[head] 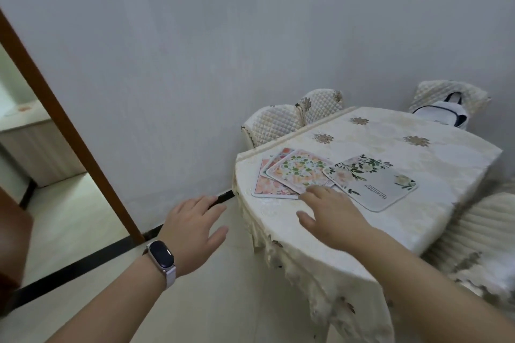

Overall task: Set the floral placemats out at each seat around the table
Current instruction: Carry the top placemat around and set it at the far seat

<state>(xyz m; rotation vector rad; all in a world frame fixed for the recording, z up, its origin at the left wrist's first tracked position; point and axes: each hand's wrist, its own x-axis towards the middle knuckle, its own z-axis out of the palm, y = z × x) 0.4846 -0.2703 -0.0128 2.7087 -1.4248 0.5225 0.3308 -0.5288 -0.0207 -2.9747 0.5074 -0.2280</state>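
Several floral placemats lie fanned in a loose pile near the left end of the table (434, 170), which wears a cream floral cloth. A pink-and-green flowered mat (299, 170) sits on top of two pink ones (264, 185). Beside them, partly overlapping, lies a grey mat (373, 184) with white flowers and lettering. My right hand (331, 214) hovers palm down over the table, its fingertips at the near edge of the pile, holding nothing. My left hand (192, 223), with a smart band on the wrist, is spread open over the floor left of the table.
Two quilted chair backs (281, 122) stand between the table and the wall. A third chair at the far end (451, 95) holds a white bag (443, 111). A cushioned seat (479, 234) sits at the right. A brown door frame (64, 125) opens at the left.
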